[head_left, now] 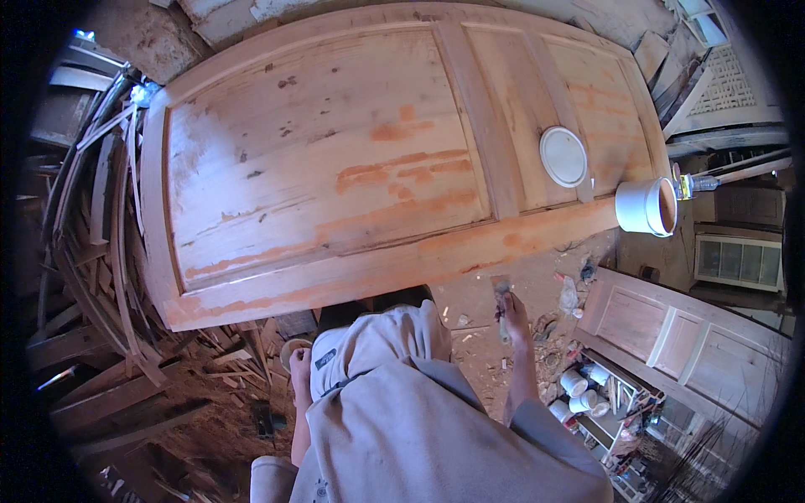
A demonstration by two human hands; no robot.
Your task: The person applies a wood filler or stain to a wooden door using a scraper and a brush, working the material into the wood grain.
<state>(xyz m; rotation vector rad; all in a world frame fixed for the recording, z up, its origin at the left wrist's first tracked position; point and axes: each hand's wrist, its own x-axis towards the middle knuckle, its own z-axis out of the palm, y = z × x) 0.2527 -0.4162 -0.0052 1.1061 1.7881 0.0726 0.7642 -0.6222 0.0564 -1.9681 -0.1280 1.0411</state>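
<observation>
A large panelled wooden door (327, 126) lies in front of me, streaked with orange-brown filler on its panels and near rail. To the right of my body, my right hand (514, 320) is closed around what looks like a putty knife (501, 287), its broad blade pointing away from me. Down at my left side, my left hand (299, 360) grips the edge of a small round tan disc (291, 350), partly hidden by the fingers. Both hands are off the door. A white round lid (563, 158) rests on the door, and a white bucket (641, 210) with orange-brown insides is at its right end.
Scrap wood strips (109, 226) are heaped along the left. Another panelled door (671, 339) lies at the right, beside a shelf unit with several white tubs (573, 383). Shavings and debris (470, 318) litter the floor. A glazed cabinet door (738, 264) is farther right.
</observation>
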